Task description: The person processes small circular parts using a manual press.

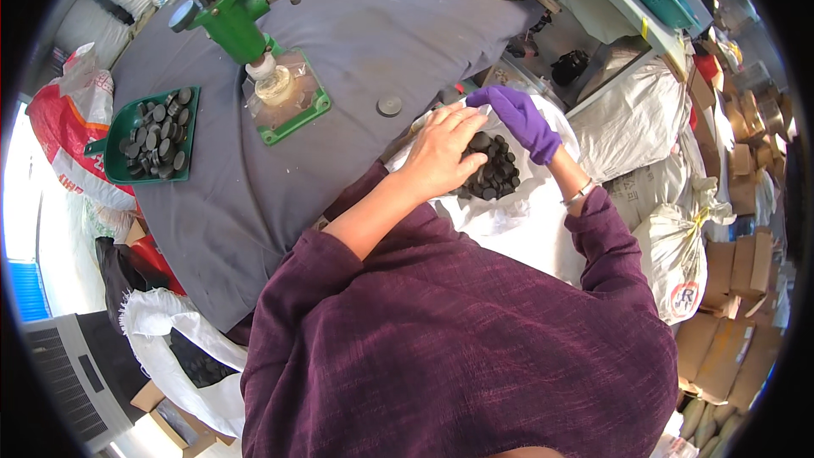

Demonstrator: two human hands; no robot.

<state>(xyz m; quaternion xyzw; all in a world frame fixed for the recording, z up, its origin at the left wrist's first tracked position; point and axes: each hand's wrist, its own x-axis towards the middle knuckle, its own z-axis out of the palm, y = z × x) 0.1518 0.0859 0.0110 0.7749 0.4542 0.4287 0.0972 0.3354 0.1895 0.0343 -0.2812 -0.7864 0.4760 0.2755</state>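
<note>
My bare left hand [445,146] is stretched over the left side of an open white sack [517,225], fingers extended and thumb apart. Just beside its thumb and fingers lie black round discs [493,176], heaped inside the sack. A purple glove covers my right hand [519,121], which bends over the sack's far side with its fingertips close to those of my left. The underside of the gloved fingers is hidden, so I cannot tell whether they grip anything. A single dark disc [389,106] lies on the grey cloth to the left of my hands.
A green hand press [237,25] stands on the grey cloth-covered table [365,42]. At the table's left edge, a green dustpan [110,140] holds several dark discs. White sacks [636,119] and cardboard boxes [721,348] crowd the right; another open sack [161,343] sits lower left.
</note>
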